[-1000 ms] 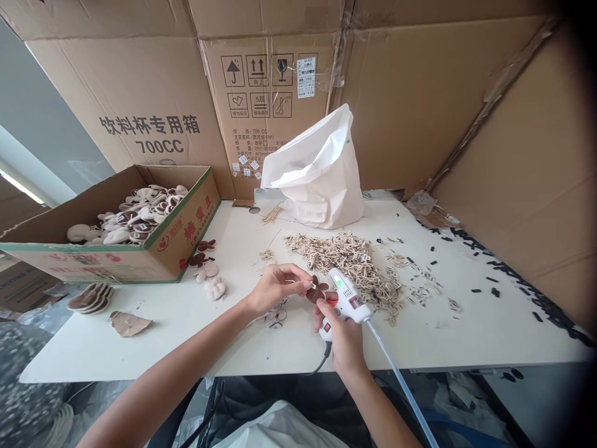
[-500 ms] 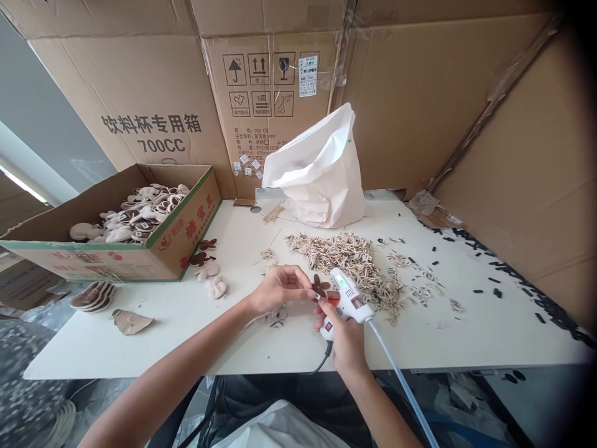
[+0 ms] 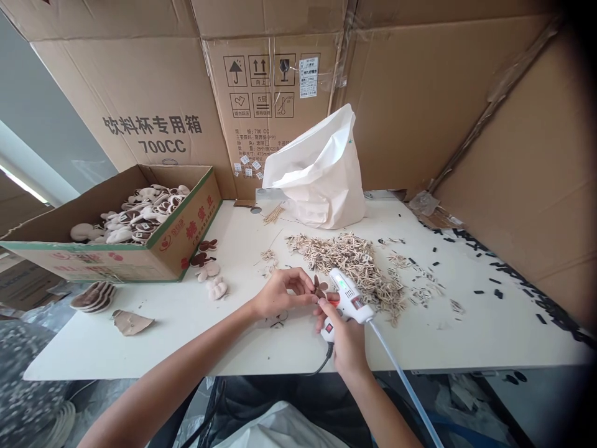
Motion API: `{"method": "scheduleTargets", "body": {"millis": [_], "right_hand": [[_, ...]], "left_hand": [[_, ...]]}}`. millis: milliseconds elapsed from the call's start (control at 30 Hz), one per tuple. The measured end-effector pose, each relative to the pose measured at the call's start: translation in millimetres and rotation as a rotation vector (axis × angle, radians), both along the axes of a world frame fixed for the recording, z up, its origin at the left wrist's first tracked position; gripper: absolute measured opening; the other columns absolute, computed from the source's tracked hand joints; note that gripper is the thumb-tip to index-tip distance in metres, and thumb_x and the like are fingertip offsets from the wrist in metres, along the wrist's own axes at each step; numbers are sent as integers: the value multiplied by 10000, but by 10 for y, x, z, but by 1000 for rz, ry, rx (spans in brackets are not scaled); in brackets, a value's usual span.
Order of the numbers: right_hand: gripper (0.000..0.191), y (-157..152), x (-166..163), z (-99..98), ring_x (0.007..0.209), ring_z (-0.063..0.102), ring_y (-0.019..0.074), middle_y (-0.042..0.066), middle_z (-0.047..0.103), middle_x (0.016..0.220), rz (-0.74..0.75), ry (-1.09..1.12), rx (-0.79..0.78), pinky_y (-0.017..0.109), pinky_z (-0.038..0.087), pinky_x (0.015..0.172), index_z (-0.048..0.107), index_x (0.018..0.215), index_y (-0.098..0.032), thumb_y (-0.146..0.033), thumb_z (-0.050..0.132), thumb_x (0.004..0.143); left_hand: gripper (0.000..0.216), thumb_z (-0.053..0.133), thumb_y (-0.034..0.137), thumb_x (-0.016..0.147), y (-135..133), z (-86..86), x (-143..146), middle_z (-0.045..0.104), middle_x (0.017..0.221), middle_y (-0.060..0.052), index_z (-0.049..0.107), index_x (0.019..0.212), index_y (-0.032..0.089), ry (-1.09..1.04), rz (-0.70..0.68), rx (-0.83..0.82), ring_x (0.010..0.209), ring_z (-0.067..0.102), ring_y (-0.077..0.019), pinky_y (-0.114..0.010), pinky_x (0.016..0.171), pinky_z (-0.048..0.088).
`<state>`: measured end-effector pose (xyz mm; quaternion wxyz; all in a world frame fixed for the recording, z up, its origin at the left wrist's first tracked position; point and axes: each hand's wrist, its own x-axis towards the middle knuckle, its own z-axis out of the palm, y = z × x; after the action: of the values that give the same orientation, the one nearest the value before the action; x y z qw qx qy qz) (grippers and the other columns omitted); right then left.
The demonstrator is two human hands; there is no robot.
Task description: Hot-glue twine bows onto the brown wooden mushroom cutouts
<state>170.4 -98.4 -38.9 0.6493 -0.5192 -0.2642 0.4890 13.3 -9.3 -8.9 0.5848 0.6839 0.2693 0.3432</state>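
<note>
My left hand [image 3: 284, 294] pinches a small dark brown flower-shaped piece [image 3: 319, 287] between its fingertips. My right hand [image 3: 344, 341] grips a white hot glue gun [image 3: 349, 297], whose nozzle points at the brown piece from very close. A clear glue stick [image 3: 405, 384] runs from the back of the gun toward the lower right, and a black cord [image 3: 324, 364] leaves its base. Cream and brown plush pieces [image 3: 215, 288] lie on the white table [image 3: 177, 333] to the left of my hands.
A cardboard box [image 3: 93, 264] of plush pieces stands at the left, with stacked brown pads [image 3: 92, 297] in front. Behind my hands are a pile of small wooden pieces [image 3: 349, 261] and a white paper bag [image 3: 317, 180]. Black bits [image 3: 494, 292] lie at the right.
My left hand has shifted slightly right, bringing the brown piece nearer the glue gun's nozzle. Its fingers have curled a little more. The right hand and gun have barely moved.
</note>
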Motion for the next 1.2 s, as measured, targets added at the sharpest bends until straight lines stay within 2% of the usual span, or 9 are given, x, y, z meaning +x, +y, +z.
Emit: {"method": "scheduleTargets", "body": {"millis": [133, 233, 333, 433, 667, 900, 1067, 1200], "right_hand": [[415, 0, 7, -19, 442, 571, 141, 7, 697, 676, 8, 9, 2, 277, 490, 450, 698, 969, -188, -464, 905, 739], [406, 2, 12, -37, 455, 575, 138, 10, 699, 686, 20, 13, 15, 271, 489, 454, 693, 982, -190, -461, 897, 759], [410, 3, 11, -46, 461, 570, 132, 9, 698, 694, 20, 9, 30, 269, 494, 460, 695, 994, -190, -475, 891, 774], [433, 2, 4, -41, 482, 579, 132, 14, 706, 705, 11, -21, 24, 262, 498, 467, 704, 1007, -184, -468, 915, 758], [449, -7, -3, -17, 522, 599, 144, 28, 712, 699, -3, -35, 16, 254, 490, 476, 718, 1000, -168, -484, 921, 754], [490, -24, 2, 45, 534, 618, 158, 24, 704, 681, 19, -69, 3, 264, 497, 494, 727, 998, -171, -468, 964, 689], [457, -14, -1, 29, 487, 587, 135, 23, 707, 705, 5, -28, 3, 263, 494, 469, 729, 1000, -175, -499, 922, 742], [438, -5, -1, 6, 463, 569, 124, 11, 694, 687, 5, -2, 11, 255, 487, 457, 719, 991, -180, -497, 912, 758]], "left_hand": [[403, 864, 402, 802, -3, -14, -9, 653, 932, -28, 582, 995, 189, 32, 47, 17, 654, 552, -90, -254, 643, 465], [442, 842, 417, 830, -12, -25, -10, 654, 1056, -55, 528, 1060, 207, 31, 6, -36, 736, 599, -110, -243, 630, 446], [416, 807, 414, 872, -24, -29, 4, 653, 1032, -55, 480, 1024, 207, -38, -66, -96, 811, 643, -137, -249, 662, 460], [438, 813, 416, 869, -26, -32, 19, 653, 977, -36, 444, 985, 211, -86, -78, -133, 800, 661, -139, -255, 678, 471], [457, 850, 401, 834, -8, -53, 28, 666, 934, -37, 457, 939, 193, -102, -75, -172, 757, 664, -127, -246, 666, 481], [422, 838, 390, 848, -8, -40, 26, 659, 924, -35, 480, 924, 181, -108, -87, -174, 761, 674, -134, -255, 675, 495], [409, 854, 337, 837, 2, -56, 28, 653, 937, -27, 491, 924, 173, -112, -90, -184, 745, 635, -101, -233, 667, 479], [416, 874, 335, 813, 15, -85, 31, 654, 943, -32, 507, 912, 166, -122, -95, -205, 769, 650, -112, -242, 686, 490]]}}
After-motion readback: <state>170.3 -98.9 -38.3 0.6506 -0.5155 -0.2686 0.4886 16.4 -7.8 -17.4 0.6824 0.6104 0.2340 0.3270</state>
